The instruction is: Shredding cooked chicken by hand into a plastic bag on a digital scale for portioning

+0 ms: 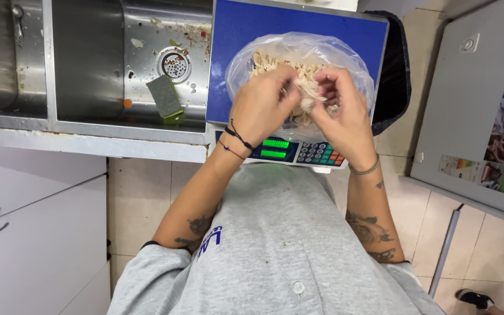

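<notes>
Both hands over the clear plastic bag (252,52): left hand (261,108) fingers curled together into the shredded pale meat (269,61), right hand (342,114) fingers pinched on a stringy clump of it. Bag sits open on the blue scale (228,35), green display and coloured keypad at its near edge. Left of the scale, steel sink (88,58) with a green-grey sponge (164,98); right of it, a grey chest (473,99) with a colourful rectangular sticker.

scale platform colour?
Blue; the scale platform under the clear bag of shredded meat shows it best in the head view.
</notes>
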